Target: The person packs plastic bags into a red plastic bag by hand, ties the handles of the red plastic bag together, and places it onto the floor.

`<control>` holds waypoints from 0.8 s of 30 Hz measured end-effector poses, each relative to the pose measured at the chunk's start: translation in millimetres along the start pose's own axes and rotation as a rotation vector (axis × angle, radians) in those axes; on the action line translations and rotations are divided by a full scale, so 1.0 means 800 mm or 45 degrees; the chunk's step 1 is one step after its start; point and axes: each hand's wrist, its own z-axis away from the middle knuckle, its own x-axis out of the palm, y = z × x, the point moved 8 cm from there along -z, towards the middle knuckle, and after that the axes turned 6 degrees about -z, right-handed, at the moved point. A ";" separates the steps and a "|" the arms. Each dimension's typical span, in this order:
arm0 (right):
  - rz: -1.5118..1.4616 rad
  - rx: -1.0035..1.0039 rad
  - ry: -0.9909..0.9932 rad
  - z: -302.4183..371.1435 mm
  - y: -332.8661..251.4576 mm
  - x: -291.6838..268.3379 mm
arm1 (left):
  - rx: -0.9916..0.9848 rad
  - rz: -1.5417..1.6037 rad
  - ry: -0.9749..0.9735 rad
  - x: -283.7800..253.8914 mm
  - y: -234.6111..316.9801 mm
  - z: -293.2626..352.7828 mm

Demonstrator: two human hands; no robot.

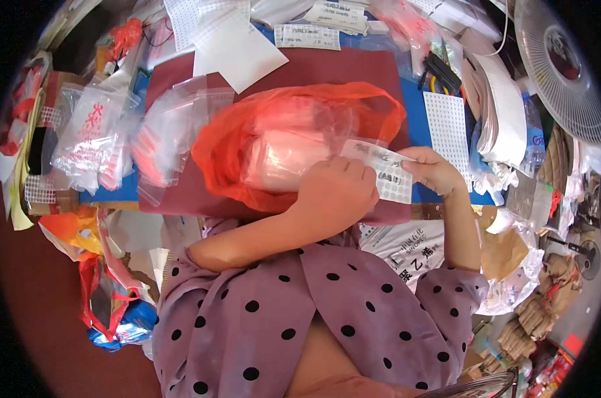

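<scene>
A white sheet of round stickers (395, 188) with dark handwriting across its top is held over the right part of the table. My left hand (337, 189) is curled closed at the sheet's left edge, its fingertips partly hidden. At the upper right corner, my right hand (438, 171) pinches the sheet between thumb and fingers. Just beyond my left hand lies an opened orange-red plastic bag (211, 166), with packs of clear plastic bags (286, 159) inside it. The bag rests on a dark red mat (353, 66).
Loose clear zip bags (171, 132) and a bundled pack (91, 142) lie to the left. White papers (241, 56) spread at the back. On the right are another dotted sheet (446, 132), a black-handled tool (442, 73), a paper stack (503, 113), a bottle (533, 136) and a fan (562, 56).
</scene>
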 end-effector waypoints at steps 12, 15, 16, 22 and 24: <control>0.196 0.047 0.081 0.004 -0.009 0.046 | 0.090 -0.273 0.027 0.010 0.012 0.015; -0.025 0.074 0.013 -0.002 -0.011 0.054 | 0.080 -0.260 0.061 0.002 0.014 0.015; -0.220 0.025 0.023 -0.003 -0.017 0.056 | 0.080 -0.256 0.061 0.001 0.014 0.016; -0.871 -0.087 -0.167 0.006 -0.001 0.073 | 0.096 -0.227 0.020 0.004 0.010 0.023; -0.969 -0.137 -0.207 0.015 0.007 0.082 | 0.101 -0.231 0.057 0.008 0.012 0.025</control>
